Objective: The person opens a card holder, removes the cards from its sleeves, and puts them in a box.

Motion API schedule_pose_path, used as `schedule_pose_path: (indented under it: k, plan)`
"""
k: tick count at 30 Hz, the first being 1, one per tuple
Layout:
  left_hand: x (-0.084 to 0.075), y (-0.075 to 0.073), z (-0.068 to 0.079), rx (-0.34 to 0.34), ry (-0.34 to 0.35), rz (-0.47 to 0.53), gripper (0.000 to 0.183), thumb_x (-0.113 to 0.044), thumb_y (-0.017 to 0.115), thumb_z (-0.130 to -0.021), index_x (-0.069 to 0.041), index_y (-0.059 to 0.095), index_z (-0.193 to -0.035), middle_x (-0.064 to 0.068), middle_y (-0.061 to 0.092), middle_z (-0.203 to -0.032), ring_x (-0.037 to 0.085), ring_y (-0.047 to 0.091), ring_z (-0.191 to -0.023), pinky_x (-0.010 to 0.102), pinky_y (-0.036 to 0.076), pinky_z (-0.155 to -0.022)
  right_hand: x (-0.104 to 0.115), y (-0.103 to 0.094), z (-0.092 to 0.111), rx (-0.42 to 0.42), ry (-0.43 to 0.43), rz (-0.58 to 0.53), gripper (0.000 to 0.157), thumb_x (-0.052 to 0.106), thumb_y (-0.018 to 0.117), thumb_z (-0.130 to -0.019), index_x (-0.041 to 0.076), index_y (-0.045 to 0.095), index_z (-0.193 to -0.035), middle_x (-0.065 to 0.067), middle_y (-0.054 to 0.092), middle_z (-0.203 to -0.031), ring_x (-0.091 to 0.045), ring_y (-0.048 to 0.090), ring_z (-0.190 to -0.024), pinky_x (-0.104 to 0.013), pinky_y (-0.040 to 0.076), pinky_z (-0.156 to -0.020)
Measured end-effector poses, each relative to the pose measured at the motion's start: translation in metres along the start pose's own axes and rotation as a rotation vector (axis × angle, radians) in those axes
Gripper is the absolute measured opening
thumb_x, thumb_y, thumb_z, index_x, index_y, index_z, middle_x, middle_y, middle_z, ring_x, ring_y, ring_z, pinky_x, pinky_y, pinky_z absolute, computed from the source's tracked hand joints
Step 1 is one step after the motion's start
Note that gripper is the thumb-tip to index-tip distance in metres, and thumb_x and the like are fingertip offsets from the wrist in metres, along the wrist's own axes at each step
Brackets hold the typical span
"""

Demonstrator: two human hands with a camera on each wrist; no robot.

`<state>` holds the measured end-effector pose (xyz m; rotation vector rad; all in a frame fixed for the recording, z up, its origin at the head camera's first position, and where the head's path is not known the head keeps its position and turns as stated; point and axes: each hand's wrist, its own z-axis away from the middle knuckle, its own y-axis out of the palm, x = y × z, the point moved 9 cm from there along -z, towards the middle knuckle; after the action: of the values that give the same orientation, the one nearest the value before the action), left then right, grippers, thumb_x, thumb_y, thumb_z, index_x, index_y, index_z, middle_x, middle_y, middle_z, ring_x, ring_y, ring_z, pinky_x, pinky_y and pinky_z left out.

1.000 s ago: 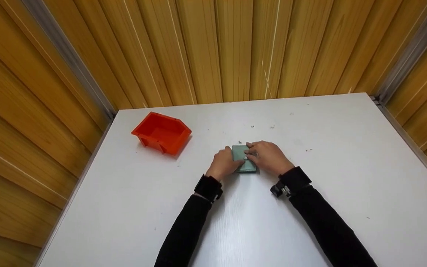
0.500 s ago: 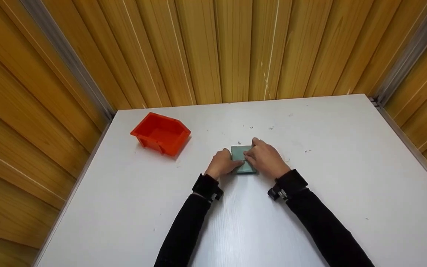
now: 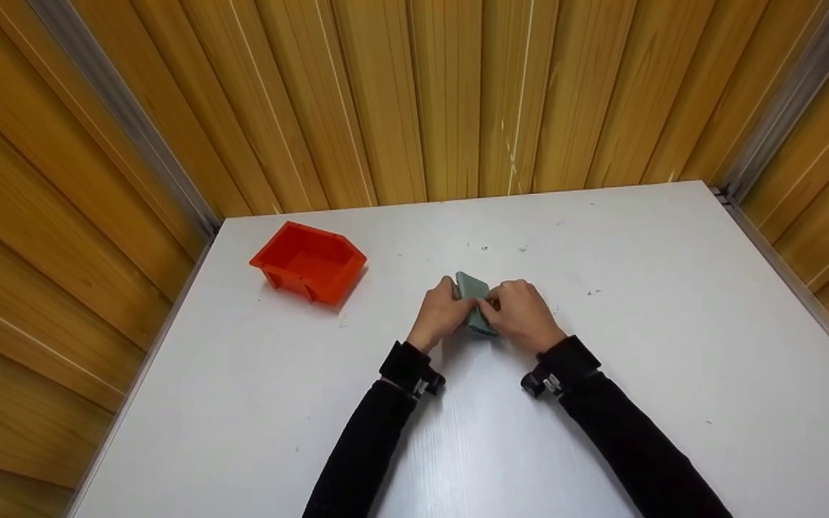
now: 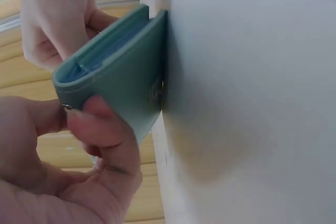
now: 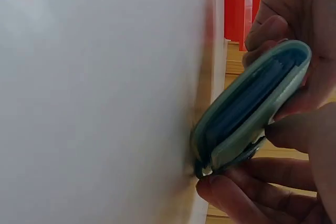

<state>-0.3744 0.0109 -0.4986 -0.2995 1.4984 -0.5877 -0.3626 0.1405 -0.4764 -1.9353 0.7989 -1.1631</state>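
A small pale green folding wallet (image 3: 473, 286) is tilted up on edge between both hands at mid-table. My left hand (image 3: 440, 314) grips its folded spine side, thumb on the outer face. On the opposite side, my right hand (image 3: 524, 314) pinches near the closing edge, where a small snap tab seems to be. In the left wrist view the wallet (image 4: 113, 77) shows blue inner sleeves between its covers, its far edge low by the table. The right wrist view shows the wallet (image 5: 252, 103) end-on, covers folded nearly together; fingers partly hide the tab.
A red plastic bin (image 3: 310, 262) stands at the back left of the white table (image 3: 645, 288). Yellow wood-patterned panels (image 3: 450, 101) rise behind and at both sides. Dark scuffs mark the tabletop beyond the hands.
The wallet lay flat on the table; its left side is now lifted so it stands tilted. My left hand has curled round its spine, and the right fingers stay at the closing edge.
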Motion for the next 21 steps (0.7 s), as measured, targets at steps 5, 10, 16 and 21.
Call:
schedule_pose_path:
  k: [5, 10, 16, 21]
  plan:
    - [-0.018, 0.004, -0.002, -0.087, 0.076, -0.079, 0.02, -0.018, 0.069, -0.091, -0.005, 0.056, -0.099, 0.018, 0.073, -0.101, 0.02, 0.069, -0.084, 0.026, 0.053, -0.064, -0.007, -0.004, 0.003, -0.017, 0.072, -0.034, 0.017, 0.013, 0.07, -0.091, 0.0, 0.074, -0.081, -0.01, 0.072, -0.071, -0.023, 0.064, -0.064, -0.036, 0.051, -0.06]
    - [-0.028, 0.006, -0.001, -0.129, 0.123, -0.12, 0.021, -0.017, 0.072, -0.091, -0.006, 0.055, -0.095, 0.017, 0.073, -0.094, 0.022, 0.071, -0.083, 0.029, 0.057, -0.065, -0.009, -0.005, 0.003, -0.048, 0.095, 0.006, 0.017, 0.007, 0.067, -0.091, 0.003, 0.06, -0.077, -0.013, 0.065, -0.067, -0.03, 0.063, -0.062, -0.041, 0.049, -0.057]
    - [-0.03, 0.009, -0.002, -0.133, 0.124, -0.139, 0.022, -0.017, 0.074, -0.091, -0.007, 0.055, -0.095, 0.013, 0.071, -0.09, 0.018, 0.066, -0.079, 0.027, 0.054, -0.064, -0.008, 0.003, 0.005, -0.002, 0.082, 0.072, 0.027, 0.011, 0.059, -0.1, 0.003, 0.059, -0.074, -0.016, 0.064, -0.067, -0.031, 0.06, -0.059, -0.046, 0.048, -0.056]
    - [-0.028, 0.008, 0.0, -0.135, 0.119, -0.15, 0.021, -0.018, 0.073, -0.091, -0.006, 0.056, -0.096, 0.014, 0.072, -0.092, 0.018, 0.067, -0.08, 0.028, 0.055, -0.064, -0.007, 0.002, 0.005, -0.013, 0.063, 0.072, 0.027, 0.01, 0.062, -0.097, 0.006, 0.056, -0.07, -0.013, 0.061, -0.064, -0.03, 0.056, -0.058, -0.044, 0.045, -0.055]
